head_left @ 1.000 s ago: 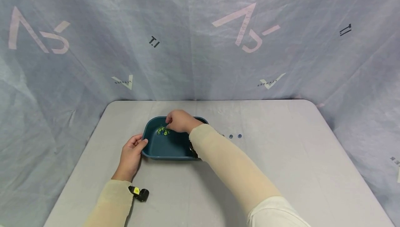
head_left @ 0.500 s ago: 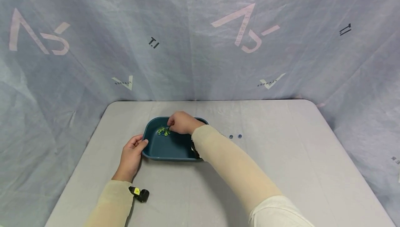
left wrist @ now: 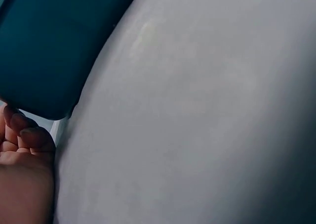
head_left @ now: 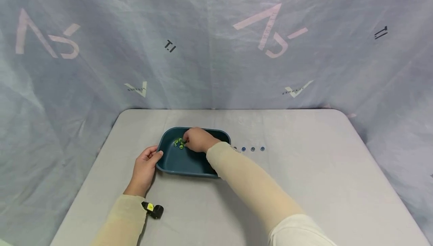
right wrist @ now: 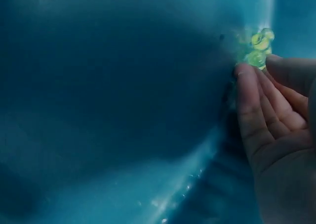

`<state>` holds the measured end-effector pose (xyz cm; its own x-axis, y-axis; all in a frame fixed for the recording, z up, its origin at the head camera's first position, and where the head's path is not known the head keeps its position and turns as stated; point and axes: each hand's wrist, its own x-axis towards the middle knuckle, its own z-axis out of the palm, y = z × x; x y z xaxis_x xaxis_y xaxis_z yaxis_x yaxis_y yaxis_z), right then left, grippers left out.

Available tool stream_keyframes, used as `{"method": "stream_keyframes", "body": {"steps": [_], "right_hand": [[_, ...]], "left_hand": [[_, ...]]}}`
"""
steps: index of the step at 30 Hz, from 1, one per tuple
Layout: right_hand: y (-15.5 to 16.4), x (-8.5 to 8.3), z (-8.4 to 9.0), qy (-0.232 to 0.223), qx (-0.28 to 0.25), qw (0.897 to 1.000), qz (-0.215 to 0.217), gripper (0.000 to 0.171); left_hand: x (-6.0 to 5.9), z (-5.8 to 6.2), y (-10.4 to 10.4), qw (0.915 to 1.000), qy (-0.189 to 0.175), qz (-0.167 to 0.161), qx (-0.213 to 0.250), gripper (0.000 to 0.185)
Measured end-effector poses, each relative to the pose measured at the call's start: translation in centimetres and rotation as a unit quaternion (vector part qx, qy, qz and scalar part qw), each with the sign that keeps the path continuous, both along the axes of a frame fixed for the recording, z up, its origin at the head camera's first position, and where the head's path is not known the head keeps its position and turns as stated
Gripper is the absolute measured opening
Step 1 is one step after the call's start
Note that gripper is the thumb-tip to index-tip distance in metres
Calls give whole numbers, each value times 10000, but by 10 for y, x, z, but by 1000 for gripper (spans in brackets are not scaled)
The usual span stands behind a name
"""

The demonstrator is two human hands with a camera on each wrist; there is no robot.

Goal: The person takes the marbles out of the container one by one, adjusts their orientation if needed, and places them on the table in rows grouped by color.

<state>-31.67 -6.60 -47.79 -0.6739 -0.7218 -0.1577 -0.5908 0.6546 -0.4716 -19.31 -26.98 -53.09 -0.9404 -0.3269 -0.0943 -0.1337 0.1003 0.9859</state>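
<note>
A dark teal tray (head_left: 176, 161) sits on the grey table. A small heap of green marbles (head_left: 178, 143) lies near its far left corner, and shows as yellow-green beads (right wrist: 257, 42) in the right wrist view. My right hand (head_left: 188, 141) reaches down into the tray. Its fingertips (right wrist: 243, 70) and thumb close on a marble at the heap's edge. My left hand (head_left: 156, 155) holds the tray's near left corner, thumb on the rim. Its curled fingers (left wrist: 27, 134) lie against the tray's outer wall (left wrist: 44, 51).
Three blue marbles (head_left: 252, 149) lie in a row on the table just right of the tray. A small black device with a yellow mark (head_left: 153, 210) sits by my left sleeve. A blue-grey printed cloth hangs behind and beside the table (head_left: 304, 186).
My right hand has sunk lower into the tray, down onto the green marbles. The left hand keeps its hold on the tray's corner. A third blue marble now shows beside my forearm.
</note>
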Motion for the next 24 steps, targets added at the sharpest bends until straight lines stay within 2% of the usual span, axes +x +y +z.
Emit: {"method": "stream_keyframes", "body": {"steps": [6, 11, 14, 19, 24], "right_hand": [[-2, 0, -9, 39, -182, 9994, -283, 26], [-4, 4, -6, 235, -64, 9990, -384, 29], [-6, 7, -3, 357, 34, 9983, -464, 24], [-8, 8, -3, 289, 211, 9978, -556, 46], [-10, 8, -4, 385, 443, 9973, -451, 48]], "left_hand": [[-2, -3, 0, 10000, -8, 49, -41, 33], [-1, -3, 0, 10000, -40, -7, -45, 34], [-1, -2, 0, 10000, -9, -11, -14, 34], [-1, -3, 0, 10000, 10, 2, -22, 34], [-1, -4, 0, 10000, 5, 30, -36, 34]]}}
